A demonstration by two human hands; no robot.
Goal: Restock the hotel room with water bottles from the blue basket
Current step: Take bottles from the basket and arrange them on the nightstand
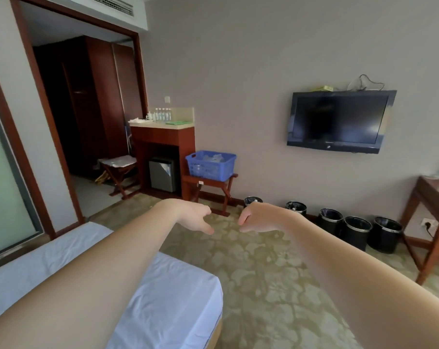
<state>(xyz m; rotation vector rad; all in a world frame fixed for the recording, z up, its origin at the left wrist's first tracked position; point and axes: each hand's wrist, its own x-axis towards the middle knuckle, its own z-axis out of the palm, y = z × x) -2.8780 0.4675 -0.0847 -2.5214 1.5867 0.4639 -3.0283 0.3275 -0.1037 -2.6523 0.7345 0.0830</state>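
Note:
The blue basket [210,165] sits on a wooden luggage rack [209,183] against the far wall, with clear plastic bottles inside it. Several water bottles [163,114] stand in a row on the counter [163,125] of the wooden minibar cabinet just left of the basket. Both my arms stretch forward over the carpet, well short of the basket. My left hand [197,217] hangs with fingers loosely curled downward and holds nothing. My right hand [254,219] mirrors it, fingers loosely curled, empty. The two hands are a short gap apart.
A bed [100,273] with a white sheet fills the lower left. Several black waste bins [356,231] line the wall under the TV [337,120]. A wooden table [429,197] stands at right. A small fridge [161,173] sits inside the cabinet. A doorway opens at left.

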